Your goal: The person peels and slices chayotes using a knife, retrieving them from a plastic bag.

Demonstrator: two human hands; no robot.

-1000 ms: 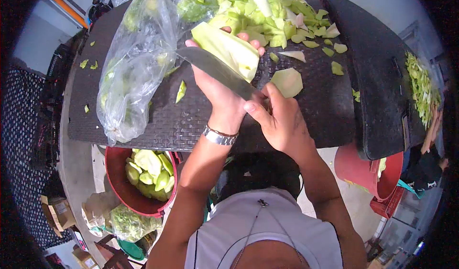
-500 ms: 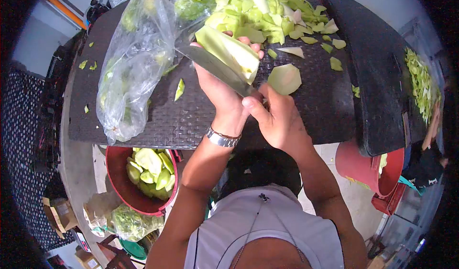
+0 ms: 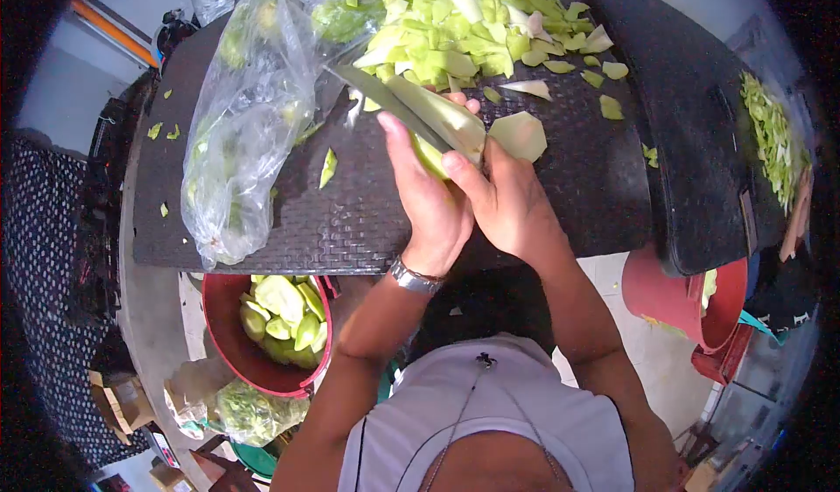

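Observation:
My left hand [image 3: 433, 208] cups a pale green peeled fruit [image 3: 455, 118] from below, its fingertips showing past the far side. A wide-bladed knife [image 3: 395, 104] lies slantwise along the fruit, tip toward the upper left. The knife's handle is hidden inside my right hand [image 3: 516, 196], whose thumb presses near the blade's base. Just right of the fruit, a flat cut slice [image 3: 520, 136] rests on the dark woven-pattern table [image 3: 350, 221]. Beyond my hands rises a heap of green cut pieces [image 3: 490, 37]. A small blurred whitish bit is near the knife tip.
A clear plastic bag [image 3: 245, 133] of green fruits covers the table's left. Below stands a red bucket [image 3: 214, 339] holding cut pieces; another red bucket [image 3: 652, 304] is at right. A black table [image 3: 691, 116] adjoins, with green shreds [image 3: 774, 142] and another person's hand [image 3: 796, 216].
My left hand has shifted right, turning the fruit; the blade now lies across more of it. My right hand stays close by with the knife. The camera view has shifted slightly.

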